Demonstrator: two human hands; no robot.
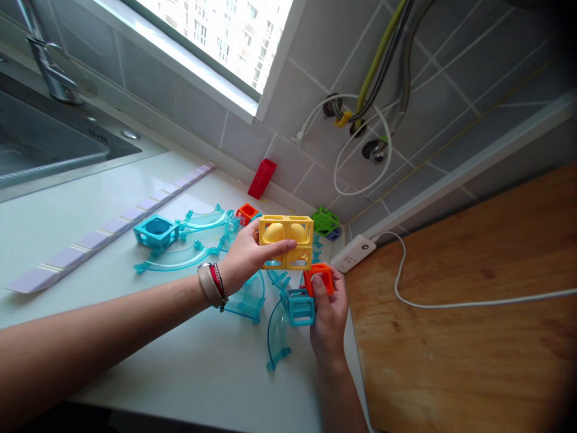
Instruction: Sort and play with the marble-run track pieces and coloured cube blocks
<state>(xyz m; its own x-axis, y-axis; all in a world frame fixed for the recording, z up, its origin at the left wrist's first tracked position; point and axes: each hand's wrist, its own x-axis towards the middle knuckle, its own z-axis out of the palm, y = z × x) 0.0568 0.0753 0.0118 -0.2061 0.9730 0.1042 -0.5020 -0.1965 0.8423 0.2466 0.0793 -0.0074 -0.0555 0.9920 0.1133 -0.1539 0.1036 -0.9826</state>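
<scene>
My left hand (246, 255) is closed round a yellow open-frame block (297, 231), its thumb lying across the front. Just below and to the right, my right hand (331, 307) grips an orange cube block (328, 275) with the thumb on its face. A blue cube block (301, 308) sits against the orange one; whether they are joined I cannot tell. Clear blue curved track pieces (180, 260) lie on the white counter behind and under my hands, one curved track piece (276, 334) being close to the blue cube. Another blue block (156, 233) stands at the left.
Against the wall lean a red block (262, 178) and a green block (325, 221). A lilac strip (112, 227) crosses the counter (180, 367). At left is a sink (54, 141) with a faucet (49, 69). A white power adapter (354, 252) and cable border the wooden board (451, 361).
</scene>
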